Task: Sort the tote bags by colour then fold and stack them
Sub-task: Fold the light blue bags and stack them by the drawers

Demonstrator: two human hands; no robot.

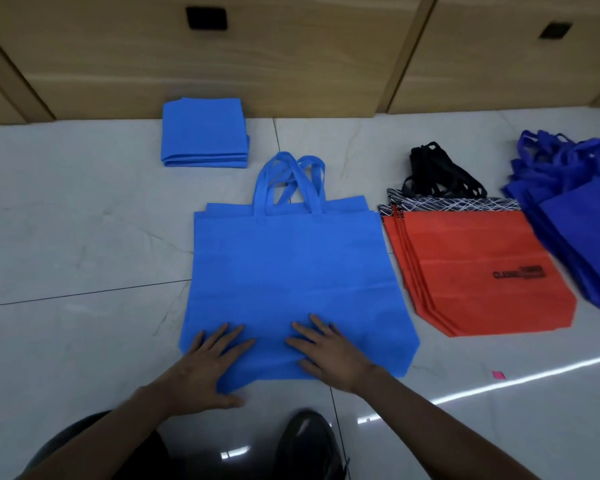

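At the middle of the floor (84,237), near edge: light-blue tote bag (284,271) lies flat and unfolded, handles (288,181) pointing toward the far wall. A second top edge shows just behind it, so at least one more bag lies beneath.

Both hands rest on the bag's near edge. Left hand (205,368) lies flat with fingers spread, over the near-left corner, thumb off on the tile. Right hand (329,355) lies flat with fingers spread, near the middle of that edge. Neither grasps anything; they look to be pressing the cloth smooth.

Progress, as judged: sorting appears done, with three colour groups apart. Folding is only begun. Folded light-blue stack (205,133) sits at the far edge against the wooden panel (291,64), well beyond the hands. This bag is not yet folded.

To the right: orange bags (482,271), fanned and unfolded, just beside the light-blue one. Farther right, dark-blue bags (575,230), heaped and unfolded. Most of the work is left.

Also noted: shoe (309,441) at the near edge, pink scrap (498,374) on the tile.
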